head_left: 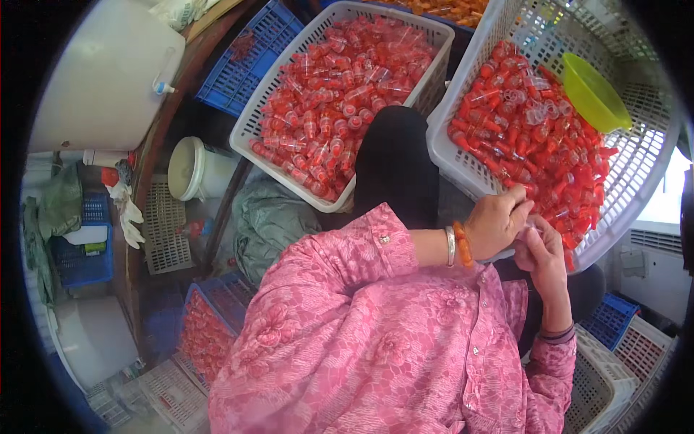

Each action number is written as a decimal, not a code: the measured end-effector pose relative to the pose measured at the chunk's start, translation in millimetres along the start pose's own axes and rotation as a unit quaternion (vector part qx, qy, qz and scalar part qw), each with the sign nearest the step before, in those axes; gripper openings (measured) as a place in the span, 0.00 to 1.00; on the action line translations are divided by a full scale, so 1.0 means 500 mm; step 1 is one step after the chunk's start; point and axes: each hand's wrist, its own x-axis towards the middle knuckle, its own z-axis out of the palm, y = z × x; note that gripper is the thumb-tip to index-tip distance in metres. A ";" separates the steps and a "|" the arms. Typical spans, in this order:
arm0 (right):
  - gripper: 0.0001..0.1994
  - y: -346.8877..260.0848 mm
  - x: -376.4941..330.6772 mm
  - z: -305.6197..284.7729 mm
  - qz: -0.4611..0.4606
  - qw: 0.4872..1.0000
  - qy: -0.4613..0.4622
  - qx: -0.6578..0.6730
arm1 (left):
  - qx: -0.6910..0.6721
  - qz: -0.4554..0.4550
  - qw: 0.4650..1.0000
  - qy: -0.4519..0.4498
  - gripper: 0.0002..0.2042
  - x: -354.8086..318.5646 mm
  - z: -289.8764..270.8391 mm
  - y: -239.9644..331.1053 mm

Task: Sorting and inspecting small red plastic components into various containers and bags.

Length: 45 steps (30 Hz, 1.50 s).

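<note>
Head view, looking down on a seated person in a pink floral long-sleeved blouse (376, 347). At right of centre the left hand (499, 220), wearing a silver bangle and an orange bead bracelet (458, 246) at the wrist, is closed with its fingertips pinched together at the lower rim of the white plastic lattice basket (650, 155) that fills the upper right of the frame. The right hand (543, 257) lies just below and to the right of it, fingers curled and touching the left hand; a small clear plastic piece (530, 229) appears to be held between the two hands, though it is too small and blurred to tell its shape.

The white basket at upper right is tilted toward the person and holds a heap of small red-and-clear plastic caps (535, 130), on which a lime-green plastic scoop bowl (593, 92) rests at the upper edge. A second white plastic lattice basket (249, 126), in the upper centre of the frame, is filled with the same red-and-clear pieces. A black-clad knee (394, 163) shows between the two baskets.

In the upper left stand a large white plastic barrel with a tap (101, 72) and a blue plastic crate (242, 65); a small white lidded bucket (189, 168) sits at left of centre. A blue crate holding red pieces (206, 329) lies at lower left.
</note>
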 end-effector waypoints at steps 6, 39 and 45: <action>0.13 0.006 0.001 0.006 0.102 0.971 -0.075 0.202 | 0.094 0.131 0.987 -0.007 0.06 -0.024 -0.027 0.019; 0.18 -0.004 0.162 -0.161 -0.276 0.802 0.243 -0.470 | 0.659 0.094 0.746 0.005 0.11 0.382 -0.070 -0.209; 0.16 0.018 0.077 -0.156 -0.100 0.977 0.190 0.012 | 0.572 0.146 0.807 0.003 0.08 0.327 -0.050 -0.165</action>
